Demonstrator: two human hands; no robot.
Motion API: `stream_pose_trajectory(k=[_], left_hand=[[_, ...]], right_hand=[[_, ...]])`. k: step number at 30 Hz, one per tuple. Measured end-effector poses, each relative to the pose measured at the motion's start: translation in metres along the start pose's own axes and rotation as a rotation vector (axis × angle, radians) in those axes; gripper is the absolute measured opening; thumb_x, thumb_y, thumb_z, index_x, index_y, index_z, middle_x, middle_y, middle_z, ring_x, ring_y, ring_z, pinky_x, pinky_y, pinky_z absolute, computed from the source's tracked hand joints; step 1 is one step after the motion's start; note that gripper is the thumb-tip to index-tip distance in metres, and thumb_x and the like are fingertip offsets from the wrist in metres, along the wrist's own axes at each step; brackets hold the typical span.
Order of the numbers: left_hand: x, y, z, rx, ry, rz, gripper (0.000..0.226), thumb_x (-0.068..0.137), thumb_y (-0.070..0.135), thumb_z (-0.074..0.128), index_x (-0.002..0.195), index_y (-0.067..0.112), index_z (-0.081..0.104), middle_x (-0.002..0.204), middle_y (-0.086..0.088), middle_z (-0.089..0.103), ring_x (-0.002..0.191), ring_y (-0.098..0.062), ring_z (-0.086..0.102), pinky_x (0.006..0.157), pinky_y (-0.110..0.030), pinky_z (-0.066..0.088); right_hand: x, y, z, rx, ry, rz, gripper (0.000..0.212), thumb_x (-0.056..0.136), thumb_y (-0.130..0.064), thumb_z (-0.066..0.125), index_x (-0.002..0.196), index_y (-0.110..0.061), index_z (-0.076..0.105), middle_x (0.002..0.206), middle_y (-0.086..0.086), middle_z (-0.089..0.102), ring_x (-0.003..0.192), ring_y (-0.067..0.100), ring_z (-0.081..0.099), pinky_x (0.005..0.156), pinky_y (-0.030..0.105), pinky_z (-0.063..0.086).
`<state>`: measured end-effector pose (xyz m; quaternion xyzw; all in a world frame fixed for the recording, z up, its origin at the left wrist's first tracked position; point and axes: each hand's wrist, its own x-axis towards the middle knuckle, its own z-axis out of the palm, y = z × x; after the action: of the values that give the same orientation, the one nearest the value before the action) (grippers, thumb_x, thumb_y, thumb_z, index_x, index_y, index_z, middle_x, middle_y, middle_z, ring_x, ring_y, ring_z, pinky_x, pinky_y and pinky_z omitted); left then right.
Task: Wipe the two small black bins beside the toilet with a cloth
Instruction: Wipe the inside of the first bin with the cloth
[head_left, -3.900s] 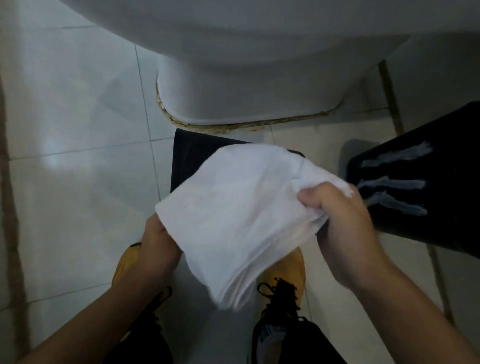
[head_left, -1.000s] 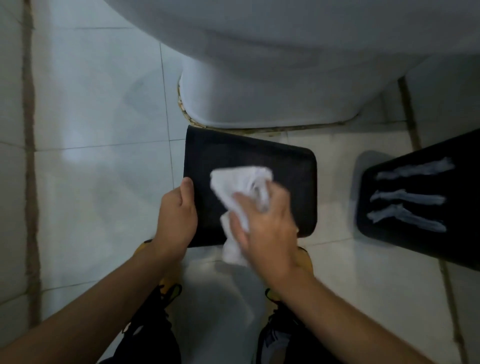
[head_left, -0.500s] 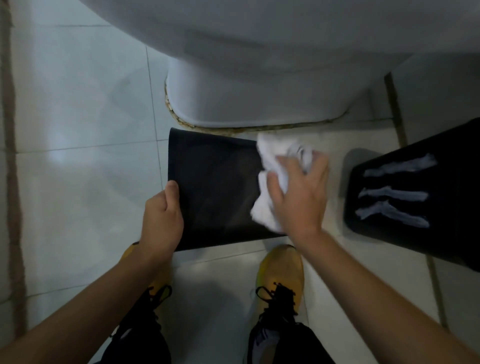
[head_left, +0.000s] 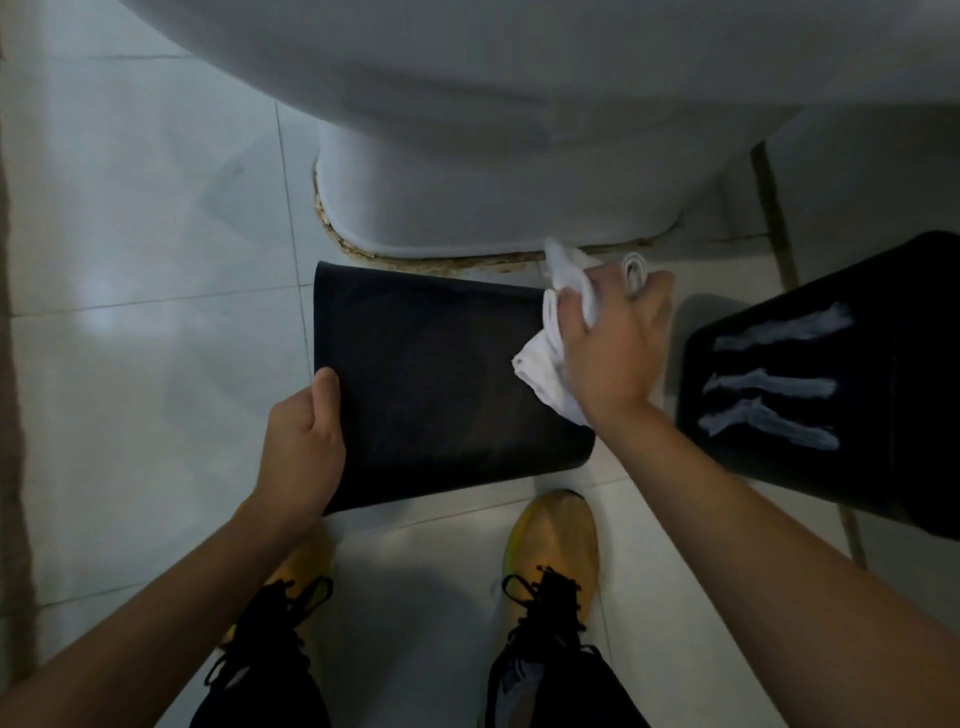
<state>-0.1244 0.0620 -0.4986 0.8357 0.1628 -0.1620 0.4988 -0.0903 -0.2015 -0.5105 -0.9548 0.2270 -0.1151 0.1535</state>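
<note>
A small black bin (head_left: 436, 379) lies with a flat side up on the floor just in front of the toilet base. My left hand (head_left: 304, 449) grips its near left edge, thumb on top. My right hand (head_left: 613, 343) holds a bunched white cloth (head_left: 550, 364) and presses it on the bin's far right corner; part of the cloth sticks out past my fingers toward the toilet. A second black bin (head_left: 831, 374) with three white streaks on its face stands to the right, untouched.
The white toilet base (head_left: 493, 197) with a stained seal line rises directly behind the bin. My two yellow shoes (head_left: 553, 545) stand on the pale tiled floor (head_left: 145, 312) just below it. Brown grout lines run along the left and right.
The cloth, spread open between both hands at first, is now bunched in my right hand, which has swept from the bin's middle to its far right corner. My left hand stays on the left edge.
</note>
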Motion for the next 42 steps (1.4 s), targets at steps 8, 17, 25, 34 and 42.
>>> stream_pose_trajectory(k=[8,17,25,34,42], left_hand=[[-0.001,-0.001,0.003,0.016,0.024,-0.013,0.066,0.106,0.036,0.029,0.075,-0.016,0.054,0.07,-0.034,0.057,0.065,-0.046,0.056,0.053,-0.044,0.045],[-0.003,0.001,-0.002,0.014,-0.003,0.005,0.065,0.105,0.038,0.028,0.076,-0.014,0.053,0.072,-0.034,0.055,0.06,-0.037,0.052,0.053,-0.034,0.04],[0.002,-0.005,-0.001,-0.059,-0.025,-0.053,0.053,0.107,0.026,0.032,0.08,-0.011,0.059,0.074,-0.022,0.063,0.065,-0.033,0.061,0.058,-0.043,0.05],[-0.003,0.0,-0.004,-0.002,-0.027,0.042,0.057,0.106,0.034,0.03,0.061,0.006,0.05,0.057,-0.014,0.051,0.047,-0.015,0.048,0.04,-0.017,0.034],[0.001,-0.002,-0.009,0.053,-0.042,0.038,0.057,0.106,0.033,0.032,0.057,0.005,0.044,0.054,-0.012,0.045,0.042,-0.005,0.042,0.041,-0.016,0.03]], right_hand=[[-0.122,-0.056,-0.006,-0.011,-0.101,-0.56,0.027,0.094,-0.044,0.058,0.111,-0.025,0.068,0.131,0.018,0.046,0.093,0.03,0.056,0.07,0.034,0.051],[-0.034,-0.037,0.003,-0.03,-0.023,-0.116,0.03,0.091,-0.042,0.06,0.111,-0.02,0.066,0.123,0.018,0.048,0.101,0.031,0.049,0.068,0.04,0.053],[-0.115,-0.083,-0.005,-0.053,-0.079,-0.524,0.029,0.088,-0.042,0.064,0.111,-0.025,0.069,0.129,0.014,0.036,0.102,0.029,0.045,0.07,0.038,0.055],[-0.054,-0.095,0.016,0.007,-0.097,-0.24,0.029,0.088,-0.044,0.066,0.107,-0.021,0.066,0.123,0.018,0.05,0.099,0.031,0.05,0.067,0.036,0.052],[-0.064,-0.074,0.003,0.057,-0.077,-0.32,0.032,0.095,-0.045,0.058,0.116,-0.022,0.067,0.132,0.016,0.046,0.107,0.031,0.05,0.073,0.038,0.053]])
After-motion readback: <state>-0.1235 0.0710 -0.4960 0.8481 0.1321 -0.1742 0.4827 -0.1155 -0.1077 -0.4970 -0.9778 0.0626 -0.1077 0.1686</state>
